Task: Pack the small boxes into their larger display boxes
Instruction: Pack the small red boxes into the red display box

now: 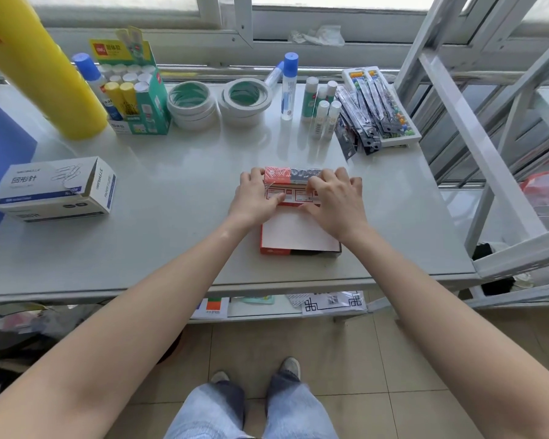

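Note:
A red display box (274, 251) with a white flap lies near the table's front edge. At its far end sits a row of small red and dark boxes (293, 182), wrapped in clear film. My left hand (256, 198) grips the left end of that row, fingers curled over its top. My right hand (336, 199) holds the right end, thumb pressed on the labelled front. A white and blue paper-clip box (56, 190) lies at the table's left, its end flap ajar.
Along the back stand a green display box of glue sticks (140, 99), two stacks of tape rolls (217, 103), glue bottles and sticks (320, 106) and a tray of packets (374, 109). A yellow roll (42, 68) leans left. A white metal frame (488, 147) stands right.

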Demonstrator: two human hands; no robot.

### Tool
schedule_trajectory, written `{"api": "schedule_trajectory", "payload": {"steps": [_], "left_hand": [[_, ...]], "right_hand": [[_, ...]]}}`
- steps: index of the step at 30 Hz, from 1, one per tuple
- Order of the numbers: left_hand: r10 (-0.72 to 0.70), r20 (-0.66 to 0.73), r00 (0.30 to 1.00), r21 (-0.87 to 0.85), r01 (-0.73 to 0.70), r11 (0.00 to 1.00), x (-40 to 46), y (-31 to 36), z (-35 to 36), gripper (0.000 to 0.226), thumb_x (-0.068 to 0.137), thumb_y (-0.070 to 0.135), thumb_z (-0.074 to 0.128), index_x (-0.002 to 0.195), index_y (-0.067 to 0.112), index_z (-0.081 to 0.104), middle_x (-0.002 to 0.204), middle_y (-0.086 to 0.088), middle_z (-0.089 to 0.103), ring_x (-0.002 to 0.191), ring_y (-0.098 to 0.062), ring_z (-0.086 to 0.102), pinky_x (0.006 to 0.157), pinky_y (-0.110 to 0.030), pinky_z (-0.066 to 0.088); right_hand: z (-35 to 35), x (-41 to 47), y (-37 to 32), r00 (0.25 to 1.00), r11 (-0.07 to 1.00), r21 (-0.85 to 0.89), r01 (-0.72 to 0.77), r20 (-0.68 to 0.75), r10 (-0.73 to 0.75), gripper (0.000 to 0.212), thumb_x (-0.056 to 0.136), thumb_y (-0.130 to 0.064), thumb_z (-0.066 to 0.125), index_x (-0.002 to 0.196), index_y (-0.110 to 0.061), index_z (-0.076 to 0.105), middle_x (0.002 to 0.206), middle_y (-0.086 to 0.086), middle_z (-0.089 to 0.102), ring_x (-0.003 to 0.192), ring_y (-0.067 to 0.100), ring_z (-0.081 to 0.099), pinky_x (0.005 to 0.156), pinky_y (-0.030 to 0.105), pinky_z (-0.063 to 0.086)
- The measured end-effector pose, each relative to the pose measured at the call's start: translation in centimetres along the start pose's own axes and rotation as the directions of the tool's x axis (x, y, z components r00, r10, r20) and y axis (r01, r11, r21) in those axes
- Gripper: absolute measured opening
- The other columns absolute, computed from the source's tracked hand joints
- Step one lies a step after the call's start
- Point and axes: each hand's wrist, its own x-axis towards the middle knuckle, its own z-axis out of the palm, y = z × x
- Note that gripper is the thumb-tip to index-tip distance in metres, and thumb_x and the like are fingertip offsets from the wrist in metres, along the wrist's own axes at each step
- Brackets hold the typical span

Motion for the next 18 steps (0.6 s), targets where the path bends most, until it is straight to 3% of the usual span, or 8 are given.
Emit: {"api": "schedule_trajectory", "payload": {"steps": [3, 6, 12, 15, 18], "left_hand": [[0.000, -0.003, 1.000, 0.005, 0.000, 1.000, -0.1, 0.1, 0.0, 0.060, 0.084, 0.029, 0.064, 0.133, 0.008, 0.036, 0.132, -0.016, 0.039, 0.122, -0.032, 0.047, 0.106, -0.041, 0.037], [0.001, -0.013, 1.000, 0.010, -0.001, 1.000, -0.1, 0.1, 0.0, 0.059, 0.084, 0.028, 0.064, 0.132, 0.007, 0.037, 0.131, -0.016, 0.040, 0.121, -0.033, 0.048, 0.106, -0.041, 0.038], [0.012, -0.047, 0.999, 0.050, -0.010, 0.999, -0.3, 0.2, 0.2, 0.056, 0.085, 0.031, 0.062, 0.130, 0.007, 0.039, 0.131, -0.016, 0.042, 0.120, -0.034, 0.048, 0.103, -0.041, 0.039], [0.010, -0.033, 0.999, 0.047, -0.009, 0.999, -0.5, 0.0, -0.1, 0.063, 0.086, 0.035, 0.061, 0.136, 0.008, 0.036, 0.133, -0.016, 0.041, 0.123, -0.033, 0.047, 0.106, -0.042, 0.037], [-0.003, -0.021, 1.000, 0.014, 0.003, 1.000, -0.8, -0.2, -0.4, 0.071, 0.083, 0.038, 0.063, 0.140, 0.008, 0.032, 0.133, -0.016, 0.042, 0.122, -0.032, 0.049, 0.107, -0.044, 0.038]], "right_hand": [[0.0, -0.8, 0.0, 0.999, 1.000, 0.006, 0.024, -0.036, -0.024, 0.022, 0.089, -0.024, 0.054, 0.104, -0.016, 0.068, 0.109, 0.005, 0.060, 0.113, 0.030, 0.046, 0.087, 0.041, 0.032], [0.3, -1.3, -0.2, 0.999, 0.999, -0.008, 0.035, 0.012, -0.035, 0.030, 0.089, -0.016, 0.048, 0.110, -0.020, 0.068, 0.113, 0.004, 0.058, 0.115, 0.030, 0.045, 0.090, 0.041, 0.032], [0.1, -1.3, -0.7, 0.995, 1.000, -0.012, 0.022, 0.101, -0.021, 0.035, 0.089, -0.016, 0.044, 0.117, -0.019, 0.064, 0.123, 0.008, 0.049, 0.118, 0.032, 0.040, 0.092, 0.042, 0.034], [-0.2, -1.0, -0.4, 0.994, 0.992, 0.126, -0.004, 0.109, -0.010, 0.040, 0.086, -0.016, 0.048, 0.124, -0.023, 0.060, 0.125, 0.008, 0.047, 0.119, 0.030, 0.038, 0.095, 0.043, 0.034], [-0.5, -1.0, 0.0, 0.994, 0.945, 0.308, -0.106, -0.004, 0.113, 0.046, 0.084, -0.012, 0.051, 0.130, -0.016, 0.051, 0.124, 0.013, 0.044, 0.118, 0.031, 0.041, 0.097, 0.046, 0.041]]}}
